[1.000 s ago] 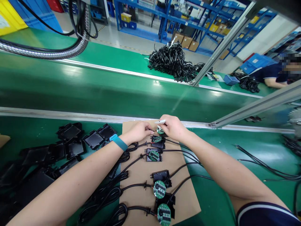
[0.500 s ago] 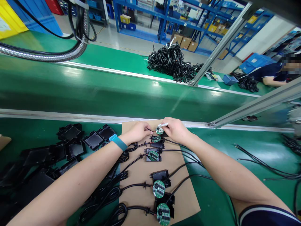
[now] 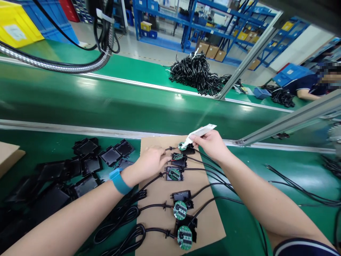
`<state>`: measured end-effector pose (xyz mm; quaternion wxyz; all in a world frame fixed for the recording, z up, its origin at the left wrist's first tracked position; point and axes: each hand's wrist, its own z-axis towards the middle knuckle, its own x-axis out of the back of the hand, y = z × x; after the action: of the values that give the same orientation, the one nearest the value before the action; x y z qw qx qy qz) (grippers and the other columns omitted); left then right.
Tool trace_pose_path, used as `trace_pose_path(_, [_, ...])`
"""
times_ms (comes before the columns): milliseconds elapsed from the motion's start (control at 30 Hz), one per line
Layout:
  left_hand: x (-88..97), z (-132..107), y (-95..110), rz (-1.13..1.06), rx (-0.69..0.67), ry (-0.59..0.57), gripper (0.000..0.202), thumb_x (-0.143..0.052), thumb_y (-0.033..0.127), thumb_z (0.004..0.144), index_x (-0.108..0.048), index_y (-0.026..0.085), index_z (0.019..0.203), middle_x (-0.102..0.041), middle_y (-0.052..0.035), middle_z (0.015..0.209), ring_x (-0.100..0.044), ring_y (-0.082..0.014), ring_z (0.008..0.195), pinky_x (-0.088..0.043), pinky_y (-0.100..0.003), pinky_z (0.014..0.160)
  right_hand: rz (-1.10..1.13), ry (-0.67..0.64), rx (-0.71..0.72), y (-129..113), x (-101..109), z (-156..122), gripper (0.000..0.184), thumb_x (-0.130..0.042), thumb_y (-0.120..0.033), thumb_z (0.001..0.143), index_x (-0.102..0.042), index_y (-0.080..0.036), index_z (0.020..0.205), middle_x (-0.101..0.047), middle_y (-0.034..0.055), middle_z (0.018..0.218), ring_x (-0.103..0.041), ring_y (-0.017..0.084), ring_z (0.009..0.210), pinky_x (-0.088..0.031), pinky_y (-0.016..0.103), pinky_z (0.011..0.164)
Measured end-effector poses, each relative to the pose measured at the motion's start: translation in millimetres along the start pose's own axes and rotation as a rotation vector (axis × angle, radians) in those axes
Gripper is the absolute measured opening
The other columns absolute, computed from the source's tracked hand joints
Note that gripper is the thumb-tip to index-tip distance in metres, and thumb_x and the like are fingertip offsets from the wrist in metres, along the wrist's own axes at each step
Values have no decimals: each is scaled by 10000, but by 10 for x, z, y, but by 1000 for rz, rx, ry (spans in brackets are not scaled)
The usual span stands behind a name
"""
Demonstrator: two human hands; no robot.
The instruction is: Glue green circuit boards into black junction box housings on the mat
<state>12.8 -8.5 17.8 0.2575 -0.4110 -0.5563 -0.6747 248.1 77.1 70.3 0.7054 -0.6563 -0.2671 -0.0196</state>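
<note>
My right hand is closed around a white squeeze tube, tilted with its nozzle down at the farthest round green circuit board. My left hand is closed at the black cable of the second board; its fingertips are partly hidden. That board lies over an open black plastic case. Nearer to me, a third board rests in its case. Two more boards, one of them the nearest board, lie flat beside or partly over their cases. Black cables run out on both sides.
A brown cardboard sheet lies under the boards on the green table. Black plastic cases are piled at left, beside coiled cables. A metal post slants at right. Beyond stand a cable heap and a co-worker's arm.
My left hand has moved nearer, from the farthest board's cable to the second board's. My right hand has shifted right, and the white tube now shows with its nozzle at the farthest board.
</note>
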Motion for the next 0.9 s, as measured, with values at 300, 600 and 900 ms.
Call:
trace_pose_path(300, [-267,-118,-15,79,-97,-3,144,-574,220,938,-702,205,871,-700,-84,868,-566,-273,916,-407,-412,825,-456,-121,270,-50,-239,167,132,-671,-218,827,-651,-162,709,-678,31,753,-620,191,723,-449,301,681])
trace_pose_path(600, [-336,-158,-25,-44,-20,103,63,-685,236,893,-633,203,883,-681,-52,900,-569,-252,936,-396,-375,825,-614,-260,367,-91,-358,201,145,-653,-153,856,-596,-167,724,-602,8,734,-539,150,679,-367,262,646])
trace_pose_path(900, [-378,-159,-56,-55,-15,120,102,-709,248,879,-621,203,902,-659,-48,891,-572,-246,923,-397,-376,824,-701,-310,414,-53,-465,229,111,-677,-136,845,-620,-163,754,-632,24,764,-542,149,690,-345,255,646])
